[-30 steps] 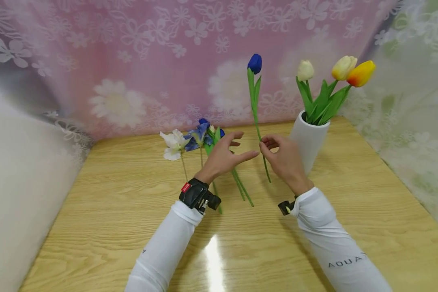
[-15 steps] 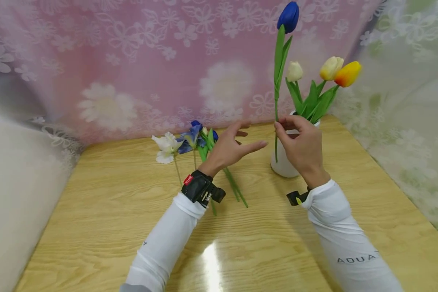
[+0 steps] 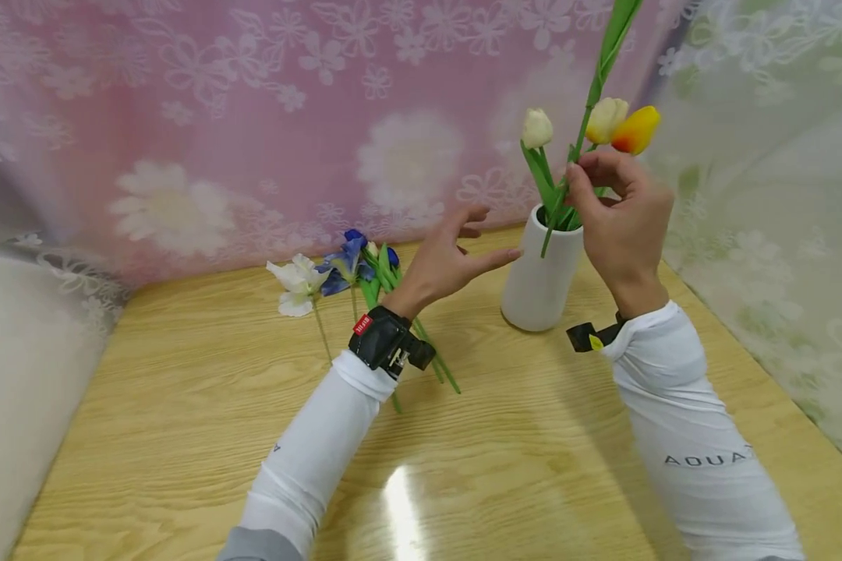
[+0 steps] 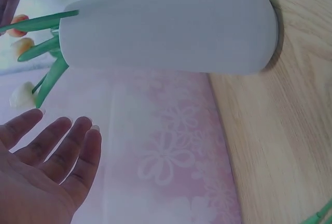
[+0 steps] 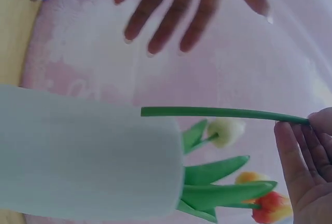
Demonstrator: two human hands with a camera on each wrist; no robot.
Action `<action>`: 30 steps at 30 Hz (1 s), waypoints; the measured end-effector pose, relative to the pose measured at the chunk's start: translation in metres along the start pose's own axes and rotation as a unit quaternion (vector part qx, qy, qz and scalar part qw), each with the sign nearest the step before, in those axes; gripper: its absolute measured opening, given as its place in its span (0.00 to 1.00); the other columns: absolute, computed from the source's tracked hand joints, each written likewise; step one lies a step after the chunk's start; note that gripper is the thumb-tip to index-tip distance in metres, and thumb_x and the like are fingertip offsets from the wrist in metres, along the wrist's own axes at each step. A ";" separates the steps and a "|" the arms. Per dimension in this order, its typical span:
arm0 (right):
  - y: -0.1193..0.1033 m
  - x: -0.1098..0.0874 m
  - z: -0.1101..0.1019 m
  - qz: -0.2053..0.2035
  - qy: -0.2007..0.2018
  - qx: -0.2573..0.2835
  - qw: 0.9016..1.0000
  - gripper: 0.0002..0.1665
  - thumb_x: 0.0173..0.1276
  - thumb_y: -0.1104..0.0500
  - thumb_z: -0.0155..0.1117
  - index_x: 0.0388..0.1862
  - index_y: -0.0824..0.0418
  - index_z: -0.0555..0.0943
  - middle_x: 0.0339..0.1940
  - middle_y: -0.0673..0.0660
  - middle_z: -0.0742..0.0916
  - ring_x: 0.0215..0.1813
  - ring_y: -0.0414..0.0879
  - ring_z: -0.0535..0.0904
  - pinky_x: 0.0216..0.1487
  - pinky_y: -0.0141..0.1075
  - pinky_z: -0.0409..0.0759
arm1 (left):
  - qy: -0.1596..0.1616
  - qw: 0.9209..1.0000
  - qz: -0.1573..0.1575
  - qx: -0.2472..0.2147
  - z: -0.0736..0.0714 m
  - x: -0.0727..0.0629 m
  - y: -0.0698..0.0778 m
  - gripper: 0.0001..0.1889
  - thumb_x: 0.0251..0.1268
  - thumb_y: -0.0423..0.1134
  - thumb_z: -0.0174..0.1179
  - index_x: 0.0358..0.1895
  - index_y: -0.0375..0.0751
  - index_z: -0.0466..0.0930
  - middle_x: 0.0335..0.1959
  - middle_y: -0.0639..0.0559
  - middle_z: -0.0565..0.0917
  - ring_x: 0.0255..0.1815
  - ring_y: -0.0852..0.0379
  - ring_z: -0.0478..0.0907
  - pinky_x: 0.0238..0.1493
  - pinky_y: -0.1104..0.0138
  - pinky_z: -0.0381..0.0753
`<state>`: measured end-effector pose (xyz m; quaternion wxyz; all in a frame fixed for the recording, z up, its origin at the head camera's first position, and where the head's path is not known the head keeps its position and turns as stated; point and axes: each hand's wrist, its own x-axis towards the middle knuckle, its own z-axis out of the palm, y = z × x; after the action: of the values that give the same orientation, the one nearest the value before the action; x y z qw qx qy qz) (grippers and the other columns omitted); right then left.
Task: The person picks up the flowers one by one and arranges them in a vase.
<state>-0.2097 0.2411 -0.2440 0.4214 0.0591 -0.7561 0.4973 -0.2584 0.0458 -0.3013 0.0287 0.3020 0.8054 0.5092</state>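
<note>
Right hand [image 3: 627, 210] up at vase-mouth level, thumb and fingertips pinching a green stem [image 5: 223, 111]. Stem slants in head view: leaves [image 3: 612, 51] run off the top edge, cut end hangs across the near side of the vase [image 3: 539, 280], by the rim. Right wrist view gives the lower length plainly, from pinch to blunt end; the end overlaps the vase's outline just below the rim, outside the mouth. Touching the wall or only in front of it, cannot tell. Left hand [image 3: 445, 261] holds nothing; from head view its thumb reaches toward the vase, and the tip appears to meet the edge. Wrist views settle that: four fingers spread, thumb well out to the side in the right wrist view, a gap between hand and vase in both. Vase upright on the table [image 3: 252, 452], carrying a white tulip [image 3: 537, 128], a cream tulip [image 3: 606, 121] and a yellow-orange tulip [image 3: 637, 130]. Left of it, a white flower [image 3: 297, 282] and a blue flower [image 3: 347, 265] lie beside more green stems, partly hidden behind the left forearm in head view; left wrist view catches only a green scrap of these, bottom right corner.
</note>
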 end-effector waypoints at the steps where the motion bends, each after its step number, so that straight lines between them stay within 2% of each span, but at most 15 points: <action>1: -0.002 0.003 -0.001 0.005 0.005 0.016 1.000 0.10 0.63 0.62 0.68 0.38 0.69 0.85 0.33 0.54 0.86 0.30 0.40 0.81 0.32 0.22 0.79 | 0.001 1.000 -0.001 0.003 0.000 0.001 0.001 0.41 0.56 0.62 0.64 0.71 0.54 0.61 0.66 0.60 0.67 0.63 0.59 0.68 0.57 0.59 0.74; 7: -0.007 0.016 -0.005 0.015 0.041 0.073 0.996 0.06 0.62 0.65 0.68 0.36 0.68 0.84 0.34 0.57 0.87 0.31 0.44 0.82 0.32 0.26 0.81 | -0.001 1.000 0.001 0.024 0.000 0.008 0.010 0.42 0.54 0.64 0.64 0.71 0.55 0.61 0.67 0.61 0.66 0.62 0.62 0.68 0.56 0.62 0.73; 13: -0.006 0.023 -0.006 0.010 0.059 0.064 0.996 0.06 0.62 0.63 0.68 0.35 0.67 0.85 0.32 0.57 0.86 0.30 0.42 0.82 0.32 0.25 0.80 | -0.005 1.000 0.011 0.017 0.004 0.016 0.016 0.42 0.54 0.63 0.65 0.72 0.55 0.61 0.67 0.62 0.67 0.61 0.60 0.69 0.57 0.64 0.72; 16: -0.001 0.024 -0.006 0.015 0.053 0.034 0.998 0.07 0.63 0.62 0.68 0.36 0.66 0.85 0.32 0.54 0.86 0.31 0.41 0.82 0.33 0.24 0.79 | -0.004 1.000 0.018 0.010 0.007 0.018 0.016 0.42 0.54 0.62 0.66 0.71 0.54 0.62 0.66 0.61 0.67 0.61 0.58 0.70 0.57 0.62 0.73; 21: 0.011 0.018 -0.005 0.029 0.025 -0.046 0.998 0.12 0.64 0.57 0.68 0.39 0.66 0.86 0.34 0.53 0.87 0.33 0.35 0.81 0.36 0.23 0.78 | -0.007 1.000 0.016 0.026 0.010 0.017 0.011 0.42 0.53 0.63 0.65 0.71 0.52 0.62 0.66 0.58 0.68 0.60 0.58 0.70 0.56 0.62 0.73; 25: 0.016 0.010 -0.006 0.014 0.008 -0.094 0.995 0.15 0.64 0.54 0.69 0.39 0.67 0.87 0.35 0.56 0.87 0.32 0.31 0.80 0.39 0.23 0.78 | -0.010 0.999 0.014 0.038 0.013 0.016 0.006 0.42 0.53 0.65 0.64 0.71 0.54 0.62 0.65 0.58 0.68 0.60 0.58 0.70 0.55 0.61 0.74; 30: 0.022 0.004 -0.010 0.004 -0.003 -0.125 0.992 0.17 0.64 0.52 0.68 0.40 0.67 0.87 0.36 0.56 0.88 0.32 0.28 0.79 0.40 0.23 0.78 | -0.014 0.999 0.009 0.027 0.016 0.012 0.001 0.41 0.54 0.65 0.63 0.70 0.55 0.63 0.66 0.58 0.68 0.60 0.58 0.70 0.55 0.59 0.74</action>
<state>-0.2178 0.2610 -0.2551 0.4216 0.0044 -0.8135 0.4006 -0.2621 0.0654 -0.3050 0.0270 0.3171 0.8157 0.4831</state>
